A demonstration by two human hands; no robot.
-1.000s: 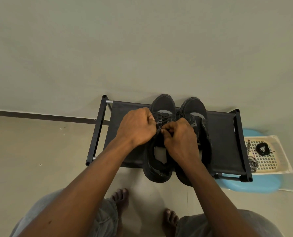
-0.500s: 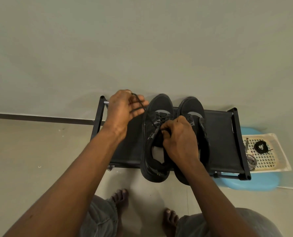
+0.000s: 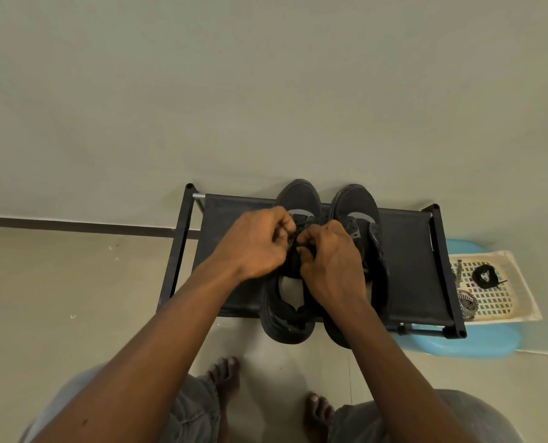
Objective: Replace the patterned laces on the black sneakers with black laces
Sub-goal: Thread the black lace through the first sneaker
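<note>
Pale wall and beige floor tiles surround a low shoe rack (image 3: 228, 219) with a black metal frame and a matte fabric shelf. On it the two black sneakers stand side by side, toes to the wall. Half a second ago the left hand (image 3: 253, 244) was out to the side, drawing a length of cord away from the shoe. Now it has come back to meet the right hand (image 3: 333, 260) over the eyelets of the first sneaker (image 3: 298, 195). Both hands have curled fingers and, as far as I can tell, pinch the black lace (image 3: 293, 241), a thin cord hard to see against the dark upper. I judge one pass is pulled tight and the next eyelet is in work. The second sneaker (image 3: 356, 199) probably still waits, because a coiled spare lace (image 3: 485, 276) lies on the perforated plastic tray (image 3: 522, 282), near the woven patterned laces (image 3: 466, 303).
</note>
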